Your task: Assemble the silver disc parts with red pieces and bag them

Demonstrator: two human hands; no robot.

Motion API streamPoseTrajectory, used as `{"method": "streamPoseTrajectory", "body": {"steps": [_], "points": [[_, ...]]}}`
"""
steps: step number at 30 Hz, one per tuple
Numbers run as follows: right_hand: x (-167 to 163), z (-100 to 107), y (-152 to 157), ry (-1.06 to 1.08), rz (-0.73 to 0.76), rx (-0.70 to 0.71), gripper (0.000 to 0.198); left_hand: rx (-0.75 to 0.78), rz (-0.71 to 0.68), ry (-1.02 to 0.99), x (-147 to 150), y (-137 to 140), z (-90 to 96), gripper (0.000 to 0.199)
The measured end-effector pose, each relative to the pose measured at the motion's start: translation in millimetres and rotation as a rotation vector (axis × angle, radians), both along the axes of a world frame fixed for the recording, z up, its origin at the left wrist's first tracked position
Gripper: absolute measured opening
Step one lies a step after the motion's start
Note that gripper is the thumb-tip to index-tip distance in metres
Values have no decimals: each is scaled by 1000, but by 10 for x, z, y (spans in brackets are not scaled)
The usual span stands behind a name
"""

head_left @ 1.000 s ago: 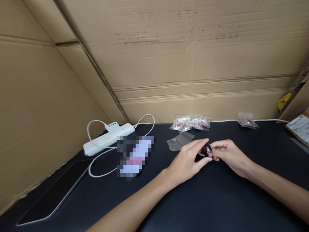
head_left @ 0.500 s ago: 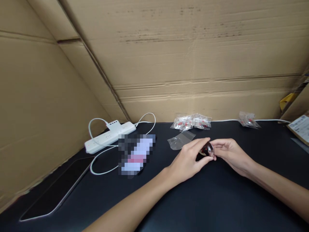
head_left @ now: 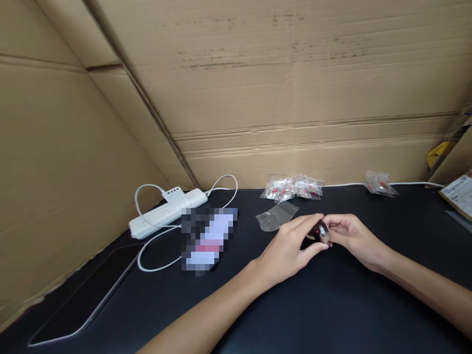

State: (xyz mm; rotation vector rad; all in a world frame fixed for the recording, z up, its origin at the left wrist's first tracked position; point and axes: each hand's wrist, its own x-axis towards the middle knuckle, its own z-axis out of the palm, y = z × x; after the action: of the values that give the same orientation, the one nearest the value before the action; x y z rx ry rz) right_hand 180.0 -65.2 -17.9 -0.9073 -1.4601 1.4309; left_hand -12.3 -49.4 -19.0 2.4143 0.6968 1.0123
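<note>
Cardboard walls in the back and left of the black table. A dark slab lies at far left, with a white power strip beyond it. The left hand holds a shiny dark disc on edge between thumb and fingers, above the table. The right hand is curled narrow, fingertips at the disc's right side — whether they grip it I cannot tell. A clear bag lies just beyond the left hand; small packets sit behind.
</note>
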Motion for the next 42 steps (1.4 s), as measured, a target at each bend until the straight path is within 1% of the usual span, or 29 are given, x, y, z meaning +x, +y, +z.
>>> {"method": "streamPoseTrajectory", "body": {"steps": [4, 7, 10, 12, 15, 18, 22, 26, 30, 33, 35, 38, 42], "points": [[0, -5, -18, 28, -38, -34, 21, -9, 5, -4, -3, 1, 12, 51], [-5, -9, -21, 111, -49, -144, 17, -5, 17, 5, -4, 13, 8, 51], [1, -8, -3, 203, -22, -271, 16, -6, 35, -2, -7, 27, -2, 52], [11, -6, 12, 226, -13, -299, 19, -14, 53, -15, -8, 29, -8, 52], [19, 1, 16, 210, -17, -280, 22, -24, 68, -26, -3, 19, -13, 52], [5, 9, -3, 177, -13, -242, 21, -27, 52, -21, 7, 3, -14, 52], [-16, 3, -16, 131, 5, -159, 18, -31, 38, -15, 13, -1, -15, 52], [-5, -7, -10, 94, 6, -91, 22, -24, 16, -4, 14, 2, -8, 51], [-6, 16, -23, 71, -10, -79, 26, -74, 10, -20, 18, -5, 27, 47], [-29, 17, -35, 54, -69, -58, 28, -148, 3, -11, 22, 2, 48, 43], [-43, 0, -38, 55, -111, -69, 29, -181, 7, -3, 23, 12, 48, 44], [-49, -18, -40, 85, -120, -87, 30, -182, 31, 5, 22, 17, 42, 46], [-44, 11, -49, 104, -133, -78, 31, -165, 47, -11, 15, 2, 56, 49]]}}
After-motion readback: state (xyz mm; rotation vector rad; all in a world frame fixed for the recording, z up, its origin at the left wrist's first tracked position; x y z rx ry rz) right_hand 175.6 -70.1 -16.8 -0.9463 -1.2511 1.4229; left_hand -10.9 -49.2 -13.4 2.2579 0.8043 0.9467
